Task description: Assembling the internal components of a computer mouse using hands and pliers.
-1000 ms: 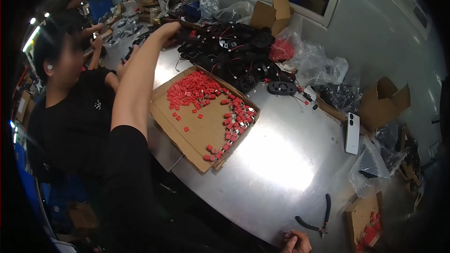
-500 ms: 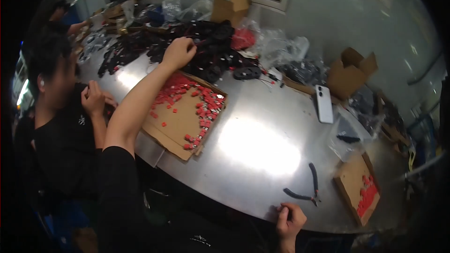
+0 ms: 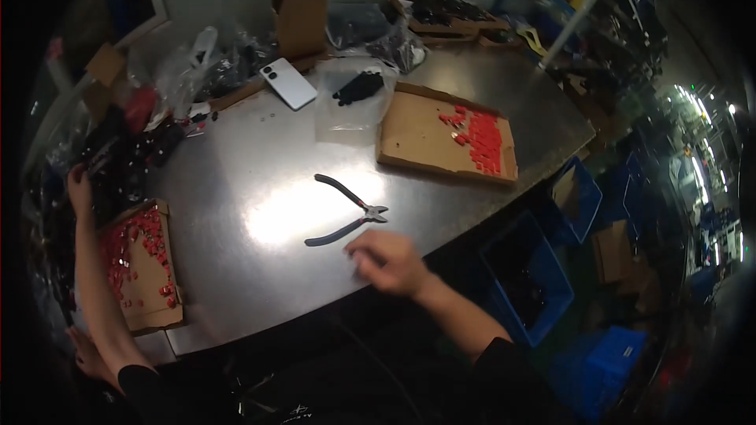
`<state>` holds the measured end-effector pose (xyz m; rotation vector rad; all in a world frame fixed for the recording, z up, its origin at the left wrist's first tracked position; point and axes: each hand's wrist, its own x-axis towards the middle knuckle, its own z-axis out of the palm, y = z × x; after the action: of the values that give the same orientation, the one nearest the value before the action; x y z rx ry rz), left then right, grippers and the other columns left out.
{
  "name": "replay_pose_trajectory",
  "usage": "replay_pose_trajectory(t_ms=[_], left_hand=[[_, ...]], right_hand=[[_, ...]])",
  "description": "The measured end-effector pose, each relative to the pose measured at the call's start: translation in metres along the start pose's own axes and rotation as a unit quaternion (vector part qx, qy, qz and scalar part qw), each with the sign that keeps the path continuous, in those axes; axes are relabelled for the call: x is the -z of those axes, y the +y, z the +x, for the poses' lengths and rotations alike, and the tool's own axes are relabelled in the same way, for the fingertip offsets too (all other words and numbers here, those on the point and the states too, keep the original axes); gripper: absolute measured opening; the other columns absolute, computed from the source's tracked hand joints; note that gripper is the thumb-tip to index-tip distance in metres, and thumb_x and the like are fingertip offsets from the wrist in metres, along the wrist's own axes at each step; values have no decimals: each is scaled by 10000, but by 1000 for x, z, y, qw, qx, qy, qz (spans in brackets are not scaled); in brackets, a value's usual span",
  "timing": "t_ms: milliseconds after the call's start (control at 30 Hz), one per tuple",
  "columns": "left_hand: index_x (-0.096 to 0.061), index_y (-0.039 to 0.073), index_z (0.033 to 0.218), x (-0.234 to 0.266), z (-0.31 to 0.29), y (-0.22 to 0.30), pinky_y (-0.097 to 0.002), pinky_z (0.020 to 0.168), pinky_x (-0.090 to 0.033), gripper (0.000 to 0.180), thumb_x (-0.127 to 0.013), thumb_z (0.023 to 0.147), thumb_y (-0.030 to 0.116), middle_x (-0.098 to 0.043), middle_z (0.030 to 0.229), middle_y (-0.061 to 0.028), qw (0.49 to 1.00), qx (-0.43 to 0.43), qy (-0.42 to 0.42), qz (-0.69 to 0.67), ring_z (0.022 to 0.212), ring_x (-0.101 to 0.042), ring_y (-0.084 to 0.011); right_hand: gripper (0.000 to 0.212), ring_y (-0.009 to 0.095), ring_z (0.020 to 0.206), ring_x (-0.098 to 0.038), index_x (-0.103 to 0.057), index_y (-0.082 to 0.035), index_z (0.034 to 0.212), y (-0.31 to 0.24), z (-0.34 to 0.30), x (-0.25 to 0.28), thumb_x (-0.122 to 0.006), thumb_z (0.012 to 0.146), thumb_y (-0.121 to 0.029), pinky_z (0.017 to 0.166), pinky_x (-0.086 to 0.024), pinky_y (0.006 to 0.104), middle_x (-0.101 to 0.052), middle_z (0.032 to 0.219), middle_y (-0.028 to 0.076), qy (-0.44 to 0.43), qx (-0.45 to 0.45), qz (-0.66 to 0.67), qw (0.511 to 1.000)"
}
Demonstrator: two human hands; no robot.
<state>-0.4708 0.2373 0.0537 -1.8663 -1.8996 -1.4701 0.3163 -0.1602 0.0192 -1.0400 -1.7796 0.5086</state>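
My left hand (image 3: 79,189) is stretched out to the far left, its fingers closed at the edge of a pile of black cabled parts (image 3: 118,149). Whatever is between those fingers is hidden. Below that forearm lies a shallow cardboard tray (image 3: 175,283) with small red pieces (image 3: 150,224). My right hand (image 3: 390,261) hovers by the table's front edge, fingers curled in and no object showing in them. Just beyond it, diagonal cutters (image 3: 370,211) with dark handles lie spread on the metal table (image 3: 228,267).
A second cardboard tray (image 3: 409,122) holds red pieces (image 3: 482,142) at the right. Behind are a white phone (image 3: 290,85), a clear bag (image 3: 346,118) with black parts and a cardboard box (image 3: 301,20). Blue bins (image 3: 555,307) stand below the right edge. Another person's hand (image 3: 88,354) shows lower left.
The view has swung right, bringing the second tray and blue bins into fuller sight. My right hand has come up beside the cutters; my left stays out at the black pile.
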Motion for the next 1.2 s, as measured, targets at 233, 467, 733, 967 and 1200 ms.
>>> replay_pose_trajectory(t_ms=[233, 467, 733, 967, 1200], left_hand=[[-548, 15, 1446, -19, -54, 15, -383, 1081, -482, 556, -726, 949, 191, -665, 1348, -166, 978, -14, -193, 73, 1245, -640, -270], [-505, 21, 1482, -57, -104, 72, -483, 1098, -474, 674, -769, 877, 159, -604, 1396, -240, 956, -46, -174, 232, 1305, -572, -424], [-482, 92, 1455, -25, -103, 63, -509, 1072, -484, 637, -736, 939, 367, -660, 1390, -189, 948, 25, -176, 265, 1299, -621, -404], [-567, 58, 1350, 2, -86, 95, -450, 1061, -485, 650, -808, 881, 437, -685, 1336, -217, 995, 24, -26, 95, 1307, -626, -376], [-638, -28, 1131, -1, -81, 214, -420, 909, -541, 494, -754, 966, 423, -726, 1075, -190, 965, 113, 232, -52, 1011, -710, -317]], right_hand=[[207, 379, 1089, -654, -700, -26, 1089, 70, 28, 108, -667, 888, -66, 984, -517, 480, -691, 1117, 189, 215, -31, -351, 911], [277, 367, 989, -689, -730, -22, 1091, 153, 39, 191, -758, 901, -222, 919, -537, 450, -718, 1044, 184, 120, -252, -439, 854], [305, 340, 996, -707, -710, -25, 1040, 180, 46, 186, -781, 870, -268, 890, -544, 425, -728, 1022, 172, 99, -270, -392, 874], [285, 282, 871, -710, -666, -3, 1031, 173, 39, 180, -761, 913, -244, 810, -545, 393, -720, 935, 155, 145, -238, -294, 914], [205, 202, 783, -690, -652, -13, 1072, 160, 42, 173, -720, 973, -180, 757, -541, 342, -708, 876, 100, 265, -178, -294, 901]])
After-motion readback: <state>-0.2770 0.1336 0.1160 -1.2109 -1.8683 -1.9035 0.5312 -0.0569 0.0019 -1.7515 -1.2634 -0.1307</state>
